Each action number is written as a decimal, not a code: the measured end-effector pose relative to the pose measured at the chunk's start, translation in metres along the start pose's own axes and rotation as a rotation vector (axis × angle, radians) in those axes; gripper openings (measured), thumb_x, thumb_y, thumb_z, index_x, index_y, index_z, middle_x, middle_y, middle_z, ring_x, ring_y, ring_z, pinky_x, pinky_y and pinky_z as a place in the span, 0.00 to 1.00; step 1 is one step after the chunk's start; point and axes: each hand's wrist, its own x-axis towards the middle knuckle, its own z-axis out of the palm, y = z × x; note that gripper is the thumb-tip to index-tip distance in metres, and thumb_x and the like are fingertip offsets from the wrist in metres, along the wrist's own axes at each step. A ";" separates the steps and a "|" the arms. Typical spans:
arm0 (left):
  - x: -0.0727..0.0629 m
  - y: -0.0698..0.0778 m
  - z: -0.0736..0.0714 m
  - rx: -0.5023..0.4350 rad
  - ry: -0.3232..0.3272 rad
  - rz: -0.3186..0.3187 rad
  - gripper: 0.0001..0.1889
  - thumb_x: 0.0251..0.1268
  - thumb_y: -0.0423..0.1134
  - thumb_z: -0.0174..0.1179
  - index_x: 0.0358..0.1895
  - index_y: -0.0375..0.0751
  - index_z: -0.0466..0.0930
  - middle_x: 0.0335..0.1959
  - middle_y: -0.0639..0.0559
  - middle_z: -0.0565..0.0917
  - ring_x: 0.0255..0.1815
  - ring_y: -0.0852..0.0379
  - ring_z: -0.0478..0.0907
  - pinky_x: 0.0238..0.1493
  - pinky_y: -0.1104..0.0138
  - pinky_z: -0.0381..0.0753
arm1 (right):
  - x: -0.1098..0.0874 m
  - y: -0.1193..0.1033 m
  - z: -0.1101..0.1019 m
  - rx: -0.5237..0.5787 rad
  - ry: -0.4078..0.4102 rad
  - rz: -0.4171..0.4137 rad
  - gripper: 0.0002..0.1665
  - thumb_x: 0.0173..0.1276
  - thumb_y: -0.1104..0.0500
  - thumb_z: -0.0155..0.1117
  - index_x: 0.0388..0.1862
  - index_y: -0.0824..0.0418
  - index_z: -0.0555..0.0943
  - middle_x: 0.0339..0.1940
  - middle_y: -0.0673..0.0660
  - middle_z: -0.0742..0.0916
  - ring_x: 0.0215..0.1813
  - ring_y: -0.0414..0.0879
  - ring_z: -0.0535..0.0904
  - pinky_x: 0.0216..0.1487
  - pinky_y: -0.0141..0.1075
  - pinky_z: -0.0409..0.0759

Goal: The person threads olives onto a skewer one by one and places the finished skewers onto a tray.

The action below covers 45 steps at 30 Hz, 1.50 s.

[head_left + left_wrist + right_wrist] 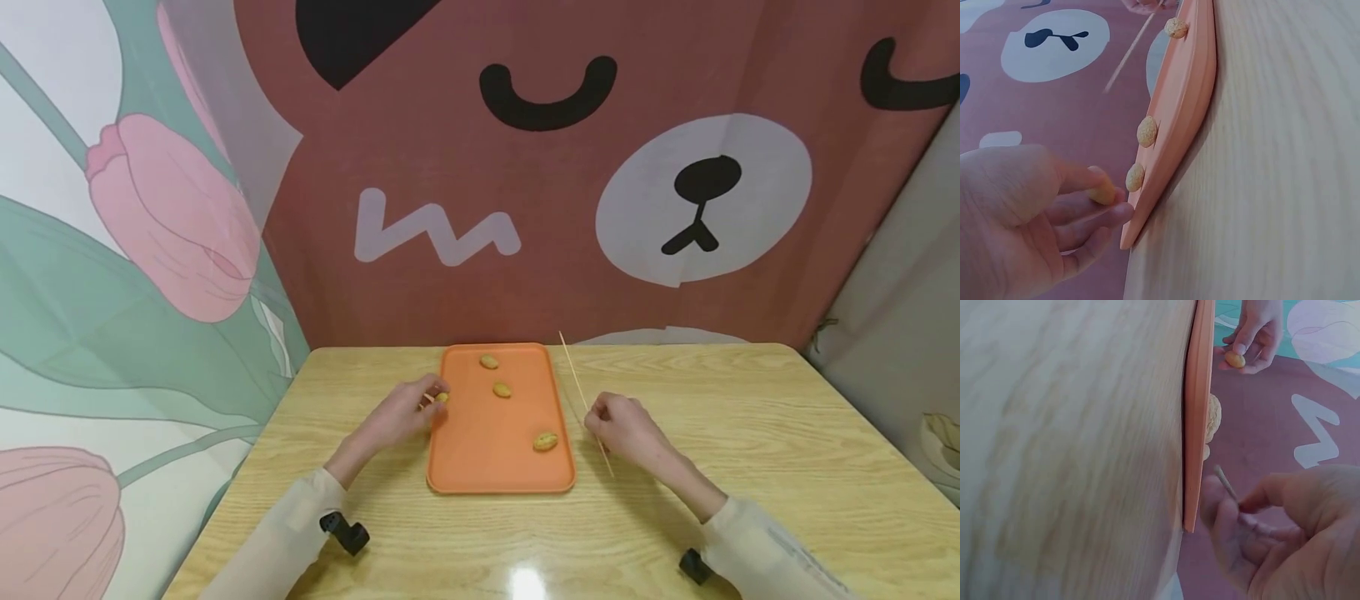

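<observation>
Left hand (401, 411) pinches a small yellowish lump, the held lump (1102, 192), between thumb and fingertips, above the tray's left edge; its remaining fingers are loosely bent. Right hand (622, 423) is closed far tighter, fingers curled in, pinching a thin stick (576, 377) just outside the tray's right edge, over the desk (750, 417). One end of the stick slants toward the desk's far edge, the other toward the near edge, and neither end touches the held lump.

Three more lumps lie on the tray (487, 462): the far lump (489, 362) close to the far edge, the middle lump (502, 390) a little nearer, and the near lump (545, 442) beside the right edge, toward the near right corner.

To handle this well, I would hold the lump by its sides, with enough of its surface left bare and no fingertip behind it in line with the stick. Pressure should stay light, since the lump looks rounded and could roll out of a pinch or crumble. The stick is grasped partway along, so a long stretch runs free and would likely wobble; a grip closer to the working end should steer better. Both hands are best steadied low over the tray, so that a dropped lump lands inside its edges
</observation>
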 end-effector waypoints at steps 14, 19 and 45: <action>0.001 -0.007 -0.001 -0.234 0.110 -0.031 0.15 0.78 0.26 0.52 0.62 0.37 0.77 0.59 0.41 0.79 0.54 0.41 0.80 0.52 0.53 0.83 | 0.000 -0.009 0.002 0.230 -0.087 -0.163 0.05 0.80 0.63 0.56 0.41 0.60 0.77 0.24 0.64 0.82 0.17 0.46 0.74 0.16 0.36 0.74; 0.002 -0.008 -0.004 -0.303 0.117 -0.101 0.16 0.79 0.28 0.52 0.64 0.42 0.79 0.59 0.43 0.77 0.53 0.41 0.80 0.50 0.51 0.84 | 0.000 -0.012 0.002 0.246 -0.077 -0.227 0.05 0.81 0.63 0.56 0.42 0.59 0.77 0.25 0.63 0.81 0.18 0.43 0.71 0.16 0.34 0.72; 0.005 -0.021 -0.007 -0.975 0.204 -0.299 0.23 0.79 0.46 0.57 0.68 0.37 0.75 0.53 0.47 0.78 0.62 0.35 0.70 0.60 0.52 0.76 | -0.005 -0.016 0.000 0.253 0.125 -0.336 0.07 0.73 0.64 0.66 0.37 0.53 0.81 0.24 0.48 0.80 0.22 0.41 0.71 0.21 0.33 0.71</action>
